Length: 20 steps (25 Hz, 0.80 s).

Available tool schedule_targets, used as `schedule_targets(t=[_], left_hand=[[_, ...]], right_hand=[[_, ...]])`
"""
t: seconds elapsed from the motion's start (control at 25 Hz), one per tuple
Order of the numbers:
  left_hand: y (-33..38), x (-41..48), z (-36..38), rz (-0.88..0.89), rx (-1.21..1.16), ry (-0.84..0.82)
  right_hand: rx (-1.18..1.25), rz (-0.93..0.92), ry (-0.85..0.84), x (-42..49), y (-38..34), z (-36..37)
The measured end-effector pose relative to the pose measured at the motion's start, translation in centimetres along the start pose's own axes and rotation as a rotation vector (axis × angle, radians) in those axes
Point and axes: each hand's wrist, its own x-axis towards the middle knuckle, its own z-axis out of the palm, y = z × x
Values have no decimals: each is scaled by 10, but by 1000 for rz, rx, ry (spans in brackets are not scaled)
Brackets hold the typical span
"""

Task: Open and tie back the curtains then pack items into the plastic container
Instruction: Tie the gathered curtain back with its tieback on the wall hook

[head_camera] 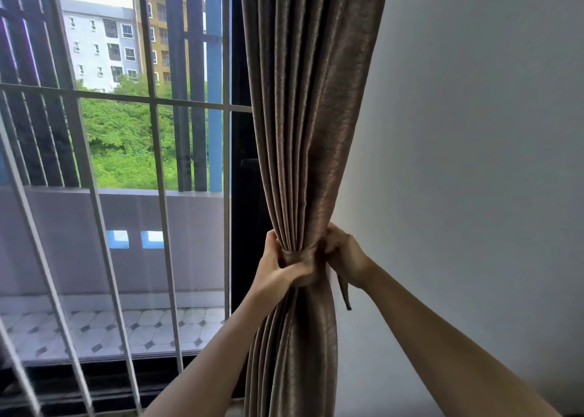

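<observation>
We're at a window corner here: a plain white wall (474, 132) fills the right side, and on the left a glazed door with pale metal security bars (158, 170) looks out onto a balcony with a tiled floor (142, 325) and a low grey parapet (94, 236). Beyond that, green trees (126, 138) and apartment blocks (101, 43) under a bright sky.

The brown curtain (303, 116) hangs right at the seam between the dark door frame (243, 195) and the wall, gathered into tight vertical pleats. Its long axis runs top to bottom, leaning slightly, wide at the top, pinched to a narrow waist, then flaring out again below. Around that waist sits a matching brown tieback (300, 258), wrapped horizontally across the folds, with a loose tail end dangling down on the wall side.

The left hand (278, 268) is on the window side, fingers curled tight around the band and the bunched cloth. The right hand (344, 255) is on the wall side, fingers closed in a pinch on the tieback just behind the curtain's edge; the fingertips themselves are hidden by fabric.

Room to move: the wall is just beside the right hand, the bars close off the left, and open space lies below and toward the camera, where both forearms come in.
</observation>
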Motion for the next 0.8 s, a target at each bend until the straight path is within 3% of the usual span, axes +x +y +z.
schedule_targets(t=[0.08, 0.16, 0.36, 0.56, 0.8], left_hand=[[-2, 4, -11, -79, -300, -60], [0, 15, -18, -187, -369, -71], [14, 30, -19, -310, 41, -98], [27, 33, -41, -134, 671, -150], [48, 40, -55, -32, 975, -206]], right_hand=[[-148, -60, -96, -7, 5, 1], [-342, -88, -105, -10, 10, 9], [-364, -134, -31, -6, 10, 24], [-414, -109, -88, -8, -1, 24], [-412, -127, -107, -16, -5, 24]])
